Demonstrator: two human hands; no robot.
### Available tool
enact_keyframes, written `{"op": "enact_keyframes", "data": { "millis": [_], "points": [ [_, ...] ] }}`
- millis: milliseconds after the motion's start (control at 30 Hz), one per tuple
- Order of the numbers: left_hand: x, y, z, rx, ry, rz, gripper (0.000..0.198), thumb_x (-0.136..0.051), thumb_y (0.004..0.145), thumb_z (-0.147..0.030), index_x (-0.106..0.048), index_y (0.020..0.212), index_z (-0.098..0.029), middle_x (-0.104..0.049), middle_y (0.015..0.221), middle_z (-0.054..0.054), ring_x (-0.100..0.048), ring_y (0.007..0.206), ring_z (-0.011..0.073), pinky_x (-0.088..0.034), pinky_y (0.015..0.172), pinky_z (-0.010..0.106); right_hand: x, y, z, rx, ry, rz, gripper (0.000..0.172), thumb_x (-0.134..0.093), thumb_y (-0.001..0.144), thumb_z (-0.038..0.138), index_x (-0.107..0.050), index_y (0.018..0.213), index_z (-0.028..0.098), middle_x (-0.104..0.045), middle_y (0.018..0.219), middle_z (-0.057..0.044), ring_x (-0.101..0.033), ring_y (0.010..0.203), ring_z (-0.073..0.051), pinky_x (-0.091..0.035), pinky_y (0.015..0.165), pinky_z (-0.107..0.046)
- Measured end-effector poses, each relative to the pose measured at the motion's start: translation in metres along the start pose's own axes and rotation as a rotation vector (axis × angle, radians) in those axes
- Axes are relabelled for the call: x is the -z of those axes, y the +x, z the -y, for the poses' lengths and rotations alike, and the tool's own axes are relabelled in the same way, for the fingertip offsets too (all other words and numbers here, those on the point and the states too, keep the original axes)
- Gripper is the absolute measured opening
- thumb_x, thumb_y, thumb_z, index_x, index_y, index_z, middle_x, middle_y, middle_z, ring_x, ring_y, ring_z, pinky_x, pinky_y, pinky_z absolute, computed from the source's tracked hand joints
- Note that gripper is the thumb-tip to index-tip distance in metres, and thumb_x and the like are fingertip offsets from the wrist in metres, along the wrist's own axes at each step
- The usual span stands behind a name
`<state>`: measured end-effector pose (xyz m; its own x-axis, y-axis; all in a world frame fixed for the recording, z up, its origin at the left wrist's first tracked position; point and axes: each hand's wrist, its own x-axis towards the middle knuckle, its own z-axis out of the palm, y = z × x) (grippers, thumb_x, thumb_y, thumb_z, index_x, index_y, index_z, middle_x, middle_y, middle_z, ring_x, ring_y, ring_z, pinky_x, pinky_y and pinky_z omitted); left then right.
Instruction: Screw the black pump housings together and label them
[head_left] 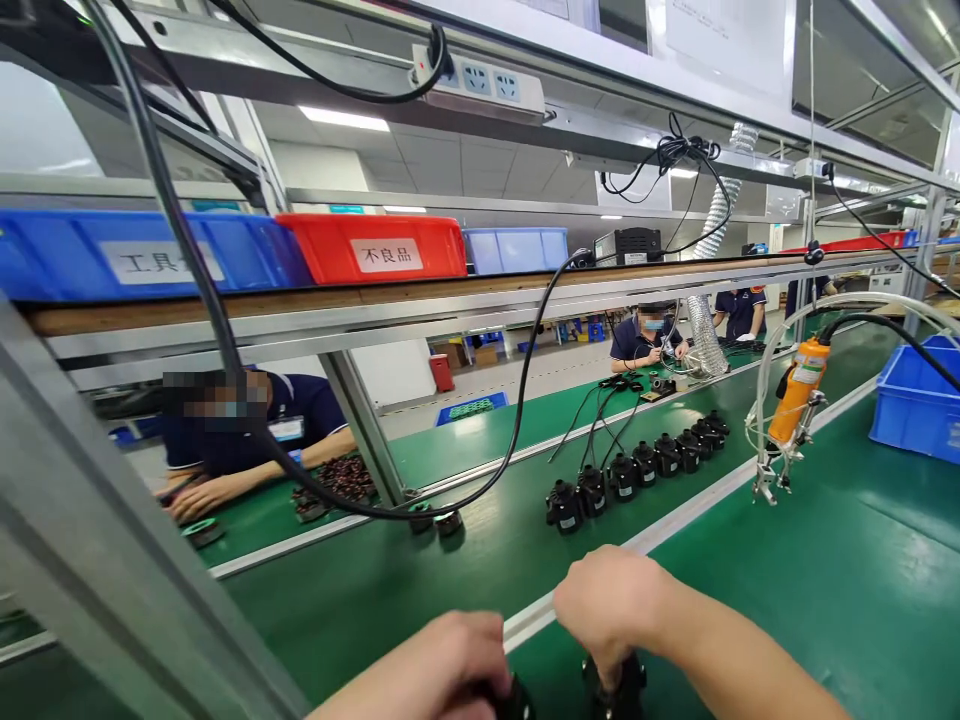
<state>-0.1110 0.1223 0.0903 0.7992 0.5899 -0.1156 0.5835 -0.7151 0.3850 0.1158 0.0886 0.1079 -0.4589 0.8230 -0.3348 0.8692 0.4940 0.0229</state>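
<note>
Low in the view, my left hand (pixel 454 660) is closed around a black part (pixel 516 700), mostly hidden by the fingers and the picture's bottom edge. To its right, my right hand (pixel 619 600) reaches down with its fingers closed on the top of a black housing (pixel 634 685) on the green bench (pixel 750 600). The lower side of that housing is cut off. Beyond the hands, several similar black housings (pixel 622 478) with white labels stand upright in a slanting row. Two small round parts (pixel 448 522) lie farther left.
An orange electric screwdriver (pixel 799 390) hangs at the right, near a blue bin (pixel 919 395). A metal rail (pixel 697 510) runs along the bench. A black cable (pixel 517 420) droops from the shelf. Co-workers sit across, one near a heap of dark coil-like parts (pixel 341 482).
</note>
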Motion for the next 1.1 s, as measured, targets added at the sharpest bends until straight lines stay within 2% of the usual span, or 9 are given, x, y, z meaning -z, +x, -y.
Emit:
{"op": "enact_keyframes", "data": {
  "millis": [100, 167, 300, 500, 667, 800, 900, 1000, 1100],
  "points": [
    [0.031, 0.0, 0.004, 0.085, 0.021, -0.181, 0.019, -0.059, 0.092, -0.027, -0.077, 0.094, -0.027, -0.073, 0.096, 0.003, -0.068, 0.094, 0.0234, -0.049, 0.086, 0.031, 0.005, 0.006, -0.019, -0.021, 0.071, -0.125, 0.023, -0.093, 0.066, 0.021, -0.083, 0.086, 0.015, -0.079, 0.082, -0.012, -0.077, 0.079, -0.033, -0.056, 0.061, -0.034],
    [0.037, 0.013, 0.02, 0.098, 0.066, -0.33, 0.024, -0.055, 0.095, -0.03, -0.077, 0.09, -0.024, -0.073, 0.093, 0.005, -0.069, 0.09, 0.0243, -0.049, 0.083, 0.033, 0.01, 0.018, -0.035, -0.033, 0.105, -0.217, 0.015, -0.088, 0.075, 0.019, -0.083, 0.089, 0.018, -0.08, 0.088, -0.01, -0.077, 0.085, -0.031, -0.057, 0.068, -0.033],
    [0.025, 0.048, 0.071, 0.179, 0.086, -0.62, 0.023, -0.055, 0.09, -0.028, -0.078, 0.09, -0.022, -0.077, 0.098, 0.009, -0.07, 0.093, 0.0281, -0.051, 0.085, 0.036, 0.013, 0.064, -0.06, -0.071, 0.175, -0.42, 0.016, -0.073, 0.098, 0.023, -0.076, 0.113, 0.018, -0.076, 0.113, -0.009, -0.072, 0.108, -0.026, -0.059, 0.094, -0.041],
    [-0.002, 0.074, 0.116, 0.214, 0.032, -0.743, 0.025, -0.051, 0.093, -0.027, -0.076, 0.091, -0.022, -0.079, 0.104, 0.01, -0.072, 0.1, 0.0288, -0.054, 0.092, 0.039, -0.011, 0.13, -0.089, -0.118, 0.257, -0.592, 0.022, -0.066, 0.105, 0.031, -0.069, 0.122, 0.016, -0.069, 0.125, -0.009, -0.067, 0.117, -0.026, -0.056, 0.103, -0.048],
    [-0.017, 0.083, 0.132, 0.205, -0.089, -0.716, 0.032, -0.05, 0.094, -0.029, -0.078, 0.105, -0.02, -0.078, 0.122, 0.014, -0.071, 0.118, 0.0315, -0.055, 0.105, 0.044, -0.033, 0.152, -0.11, -0.175, 0.307, -0.641, 0.025, -0.067, 0.105, 0.033, -0.068, 0.123, 0.016, -0.068, 0.125, -0.01, -0.067, 0.115, -0.026, -0.057, 0.101, -0.048],
    [-0.031, 0.087, 0.132, 0.127, -0.219, -0.545, 0.046, -0.053, 0.094, -0.034, -0.071, 0.134, -0.02, -0.059, 0.157, 0.012, -0.054, 0.147, 0.0306, -0.05, 0.117, 0.045, -0.04, 0.155, -0.105, -0.148, 0.336, -0.698, 0.029, -0.064, 0.106, 0.035, -0.066, 0.128, 0.016, -0.065, 0.132, -0.011, -0.062, 0.124, -0.028, -0.053, 0.105, -0.051],
    [-0.038, 0.089, 0.128, 0.094, -0.288, -0.412, 0.055, -0.055, 0.094, -0.038, -0.064, 0.145, -0.019, -0.048, 0.166, 0.013, -0.047, 0.152, 0.0313, -0.048, 0.119, 0.045, -0.042, 0.155, -0.093, -0.026, 0.347, -0.709, 0.039, -0.063, 0.105, 0.044, -0.065, 0.135, 0.019, -0.064, 0.136, -0.012, -0.054, 0.134, -0.031, -0.045, 0.112, -0.053],
    [-0.036, 0.087, 0.124, 0.107, -0.301, -0.331, 0.058, -0.056, 0.094, -0.039, -0.061, 0.149, -0.019, -0.044, 0.168, 0.013, -0.044, 0.154, 0.0335, -0.045, 0.121, 0.047, -0.046, 0.157, -0.086, 0.063, 0.348, -0.659, 0.06, -0.078, 0.089, 0.059, -0.067, 0.136, 0.024, -0.07, 0.128, -0.012, -0.049, 0.137, -0.037, -0.031, 0.119, -0.062],
    [-0.022, 0.076, 0.114, 0.146, -0.266, -0.283, 0.059, -0.061, 0.093, -0.037, -0.061, 0.15, -0.021, -0.046, 0.167, 0.013, -0.04, 0.156, 0.0365, -0.041, 0.124, 0.052, -0.049, 0.161, -0.084, 0.065, 0.348, -0.63, 0.074, -0.088, 0.074, 0.063, -0.067, 0.135, 0.025, -0.073, 0.124, -0.013, -0.047, 0.136, -0.042, -0.016, 0.12, -0.073]
  ]
}}
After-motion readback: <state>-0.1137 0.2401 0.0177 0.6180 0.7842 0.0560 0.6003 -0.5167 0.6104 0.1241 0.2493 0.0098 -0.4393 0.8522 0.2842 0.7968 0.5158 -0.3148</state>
